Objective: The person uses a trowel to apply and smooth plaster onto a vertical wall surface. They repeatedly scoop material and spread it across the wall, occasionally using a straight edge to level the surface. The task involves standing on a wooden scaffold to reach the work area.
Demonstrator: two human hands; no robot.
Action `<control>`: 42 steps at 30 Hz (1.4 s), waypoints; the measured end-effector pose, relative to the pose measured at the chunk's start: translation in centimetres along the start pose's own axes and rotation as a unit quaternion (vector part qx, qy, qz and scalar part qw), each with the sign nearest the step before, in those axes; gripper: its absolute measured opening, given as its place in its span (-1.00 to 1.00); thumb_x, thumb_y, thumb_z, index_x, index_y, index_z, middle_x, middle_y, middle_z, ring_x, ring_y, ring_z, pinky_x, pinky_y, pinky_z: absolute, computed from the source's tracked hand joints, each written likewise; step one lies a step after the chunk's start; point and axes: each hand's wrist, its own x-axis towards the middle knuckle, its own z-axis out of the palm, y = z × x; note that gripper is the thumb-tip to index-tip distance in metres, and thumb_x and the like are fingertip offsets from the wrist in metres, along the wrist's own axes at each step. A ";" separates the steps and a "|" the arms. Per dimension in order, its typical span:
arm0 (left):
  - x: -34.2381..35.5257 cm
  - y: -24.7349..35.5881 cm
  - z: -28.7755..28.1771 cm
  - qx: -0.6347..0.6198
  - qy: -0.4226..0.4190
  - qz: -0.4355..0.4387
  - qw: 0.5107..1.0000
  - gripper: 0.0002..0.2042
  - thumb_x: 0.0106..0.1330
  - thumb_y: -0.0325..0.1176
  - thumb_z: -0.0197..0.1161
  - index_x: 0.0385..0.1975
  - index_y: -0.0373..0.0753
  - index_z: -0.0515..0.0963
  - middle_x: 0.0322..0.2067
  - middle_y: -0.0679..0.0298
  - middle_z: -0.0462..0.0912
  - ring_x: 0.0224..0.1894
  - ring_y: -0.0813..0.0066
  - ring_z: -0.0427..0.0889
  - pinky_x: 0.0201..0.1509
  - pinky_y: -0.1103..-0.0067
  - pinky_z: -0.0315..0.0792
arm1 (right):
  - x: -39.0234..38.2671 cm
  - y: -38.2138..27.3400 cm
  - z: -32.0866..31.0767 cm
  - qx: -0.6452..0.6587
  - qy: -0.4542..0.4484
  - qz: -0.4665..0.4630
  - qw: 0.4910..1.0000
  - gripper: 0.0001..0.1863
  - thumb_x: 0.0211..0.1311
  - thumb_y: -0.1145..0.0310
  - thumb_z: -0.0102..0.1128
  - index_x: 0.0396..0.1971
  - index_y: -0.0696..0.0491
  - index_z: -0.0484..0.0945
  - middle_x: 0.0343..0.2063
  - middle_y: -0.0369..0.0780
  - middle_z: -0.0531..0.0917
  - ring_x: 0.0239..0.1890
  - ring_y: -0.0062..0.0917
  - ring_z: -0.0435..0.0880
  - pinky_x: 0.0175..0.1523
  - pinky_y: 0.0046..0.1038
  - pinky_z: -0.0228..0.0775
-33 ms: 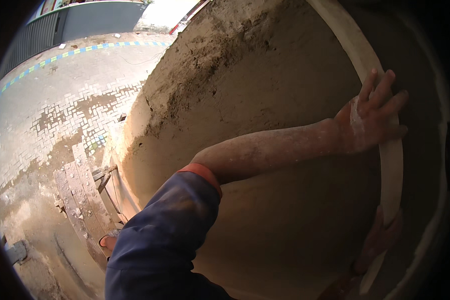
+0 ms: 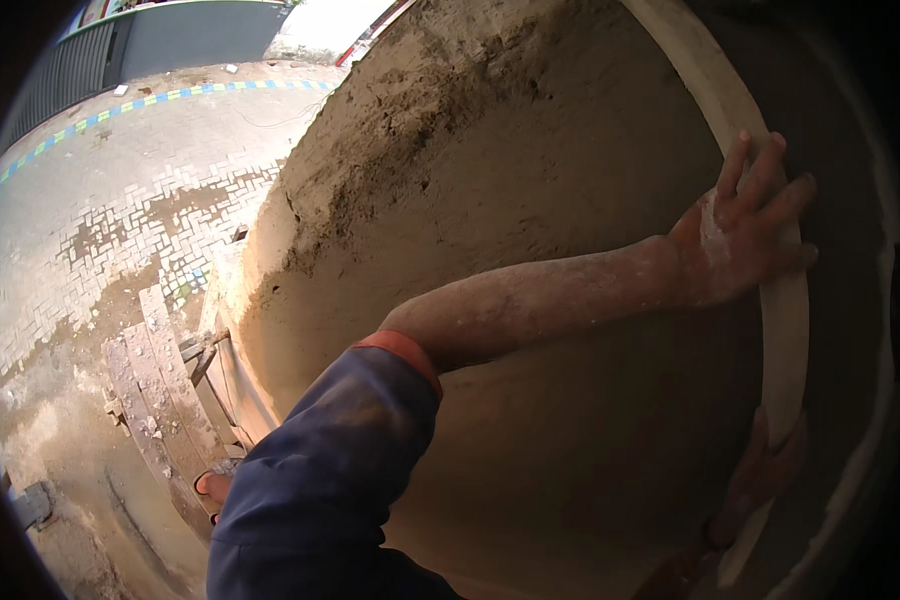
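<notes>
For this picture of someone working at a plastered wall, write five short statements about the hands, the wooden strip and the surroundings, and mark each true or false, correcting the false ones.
1. The left hand lies flat with fingers spread on the pale wooden strip. True.
2. The right hand grips a metal trowel. False: it holds the lower part of the same wooden strip; no trowel shows.
3. The wall is covered in glossy white tiles. False: it is rough, sandy-brown plaster.
4. The left arm wears a dark blue sleeve with an orange cuff. True.
5. The ground below is brick paving, with a blue and yellow painted line farther off. True.
</notes>
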 end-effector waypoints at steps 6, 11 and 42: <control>-0.2 -1.7 -1.3 -0.153 -0.044 -0.033 0.987 -0.49 -0.27 0.02 0.45 -0.18 0.20 0.56 0.08 0.14 0.26 0.29 -0.22 -0.10 0.22 -0.29 -0.13 | 0.6 -0.4 0.5 0.020 0.029 -0.018 0.999 -0.37 0.06 0.12 0.28 0.08 0.15 0.34 0.00 -0.04 0.44 0.06 -0.16 0.41 0.15 -0.18 0.23; -0.2 -1.8 -0.8 -0.144 -0.023 -0.056 0.988 -0.41 -0.40 0.08 0.48 -0.20 0.17 0.57 0.08 0.19 0.25 0.33 -0.10 -0.12 0.22 -0.31 -0.13 | 0.1 0.1 -1.8 0.103 0.008 -0.087 0.991 -0.31 0.04 0.17 0.29 0.14 0.14 0.27 0.07 -0.04 0.39 0.10 -0.15 0.37 0.16 -0.16 0.20; 2.0 -4.7 -0.1 0.170 -0.109 0.063 0.977 -0.12 -0.07 -0.15 0.41 0.28 -0.11 0.07 0.23 -0.12 -0.01 0.31 -0.12 -0.12 0.36 0.08 -0.25 | -4.4 12.2 4.4 -0.134 -0.041 0.060 0.988 -0.31 0.23 -0.16 -0.07 0.23 -0.02 0.22 0.14 -0.11 0.36 0.20 -0.26 0.32 0.25 -0.22 0.15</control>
